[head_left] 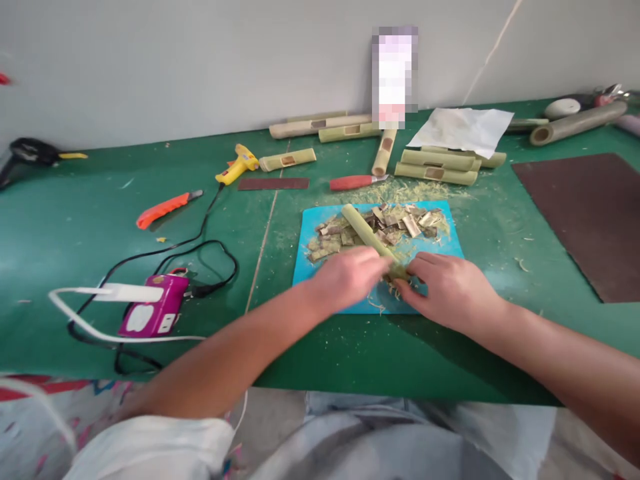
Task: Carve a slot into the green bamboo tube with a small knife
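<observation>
Head view: bamboo tube (367, 229) lies slantwise over the blue mat (302, 273), far end tipped to the left, near end between the two hands. Left hand (349, 275): fingers curled in, tips at the tube's near part; whether they grip it or something small is hidden. Right hand (453, 290): thumb and forefinger nearly closed, pinching the tube's near end. Bamboo chips (412, 226) and shavings are strewn on the mat around the tube. Beyond the mat, on the green table (425, 367): red-handled knife (353, 182), notched tubes (436, 174) partly under a white sheet (457, 130). Left of the mat: yellow glue gun (239, 166), orange cutter (163, 211). Brown board (590, 227) to the right.
</observation>
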{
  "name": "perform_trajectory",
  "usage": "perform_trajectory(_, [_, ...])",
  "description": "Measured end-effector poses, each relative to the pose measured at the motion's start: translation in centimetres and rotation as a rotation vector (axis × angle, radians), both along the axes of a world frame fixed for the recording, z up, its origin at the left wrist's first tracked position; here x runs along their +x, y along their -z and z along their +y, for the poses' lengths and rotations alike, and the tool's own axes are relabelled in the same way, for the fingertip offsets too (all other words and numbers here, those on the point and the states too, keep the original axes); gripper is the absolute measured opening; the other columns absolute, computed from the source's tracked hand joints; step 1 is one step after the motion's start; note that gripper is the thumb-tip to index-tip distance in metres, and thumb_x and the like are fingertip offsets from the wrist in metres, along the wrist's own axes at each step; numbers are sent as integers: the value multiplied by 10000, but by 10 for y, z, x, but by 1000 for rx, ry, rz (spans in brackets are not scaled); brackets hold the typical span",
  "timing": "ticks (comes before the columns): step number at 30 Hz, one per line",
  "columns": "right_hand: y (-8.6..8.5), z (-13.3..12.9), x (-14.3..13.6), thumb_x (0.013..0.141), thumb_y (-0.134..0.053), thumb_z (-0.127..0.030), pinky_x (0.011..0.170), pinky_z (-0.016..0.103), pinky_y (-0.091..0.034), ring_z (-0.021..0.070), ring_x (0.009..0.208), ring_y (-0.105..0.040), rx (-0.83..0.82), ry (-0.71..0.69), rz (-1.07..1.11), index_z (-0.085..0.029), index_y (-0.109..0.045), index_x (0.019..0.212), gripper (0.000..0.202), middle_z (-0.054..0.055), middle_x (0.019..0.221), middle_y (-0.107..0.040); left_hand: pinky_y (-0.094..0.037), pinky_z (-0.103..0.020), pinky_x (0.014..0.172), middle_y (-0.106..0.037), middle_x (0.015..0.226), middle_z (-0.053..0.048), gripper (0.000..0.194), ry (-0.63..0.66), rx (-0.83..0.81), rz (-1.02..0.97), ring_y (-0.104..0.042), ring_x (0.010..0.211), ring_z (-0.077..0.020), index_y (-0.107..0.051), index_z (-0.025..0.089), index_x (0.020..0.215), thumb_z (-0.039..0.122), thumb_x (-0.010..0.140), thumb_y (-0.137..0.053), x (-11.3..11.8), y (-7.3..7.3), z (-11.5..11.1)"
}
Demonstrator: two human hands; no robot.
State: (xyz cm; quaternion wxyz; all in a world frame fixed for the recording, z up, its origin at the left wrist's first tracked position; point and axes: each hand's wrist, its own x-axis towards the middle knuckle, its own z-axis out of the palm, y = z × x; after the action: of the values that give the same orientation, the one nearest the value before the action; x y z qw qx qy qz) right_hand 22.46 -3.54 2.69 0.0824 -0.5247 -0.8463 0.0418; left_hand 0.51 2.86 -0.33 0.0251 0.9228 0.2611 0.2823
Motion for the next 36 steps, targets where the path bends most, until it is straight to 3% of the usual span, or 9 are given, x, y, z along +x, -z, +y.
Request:
perform_trajectory(3, [-1,-1,-1,914,-492,-403,569,305,-296,151,620,-543,30,1,-11,-169,-623,719,331,52,727,-628,-565,-281,692,-687,804,-84,282,-149,27,-56,-659,755,-158,-715,115,986,220,1012,-454,0,-1,0])
perform_trajectory(8, [0,-1,0,922,-516,-422,572,299,-300,154,643,-560,13,-32,-1,-165,-631,725,344,51,724,-629,-560,-275,689,-692,801,-75,268,6,54,-1,-655,760,-163,-703,114,1042,217,1010,-457,0,-2,-3])
perform_trajectory(10, [0,-1,0,929,-513,-442,569,299,-299,153,635,-560,30,-22,-4,-163,-630,717,369,49,717,-626,-559,-284,692,-688,788,-81,283,-131,71,-59,-652,749,-167,-710,114,981,229,1014,-454,0,-2,-2])
perform_trajectory(15, [3,-2,0,911,-549,-431,553,294,-291,142,595,-543,85,-40,4,-167,-625,692,352,34,680,-613,-554,-259,682,-693,801,-67,267,-1,28,-24,-657,744,-152,-701,115,1045,223,1013,-459,0,0,-1])
perform_trajectory(18, [3,-2,0,918,-539,-446,552,294,-288,141,591,-539,107,-37,6,-165,-622,685,374,35,673,-611,-563,-283,709,-696,799,-88,269,-136,32,-80,-668,751,-164,-713,93,962,220,1006,-479,-1,0,0])
perform_trajectory(22, [3,-2,0,918,-537,-426,556,294,-283,143,601,-540,94,-40,1,-166,-630,693,356,36,677,-616,-568,-274,711,-691,803,-77,264,2,-42,-47,-671,767,-157,-698,100,1067,235,1010,-479,-1,0,-1])
perform_trajectory(25, [1,-2,0,923,-527,-443,557,297,-275,142,594,-530,87,-25,-13,-166,-631,689,377,39,673,-612,-559,-276,697,-700,816,-89,251,-121,21,-103,-664,744,-155,-712,91,986,204,1000,-488,0,-1,-2])
perform_trajectory(29, [-2,-3,-3,920,-530,-396,558,308,-271,149,591,-533,85,-39,-56,-161,-642,702,340,45,681,-621,-542,-251,661,-689,787,-63,245,22,-34,-48,-654,733,-145,-700,105,1059,213,1000,-488,2,-1,-3])
perform_trajectory(36, [-5,-7,-10,910,-509,-315,584,324,-292,172,599,-547,187,-81,-140,-157,-646,687,306,66,661,-620,-555,-271,667,-699,800,-69,282,-21,-32,-60,-667,737,-157,-708,117,1038,256,1014,-464,1,-2,-3])
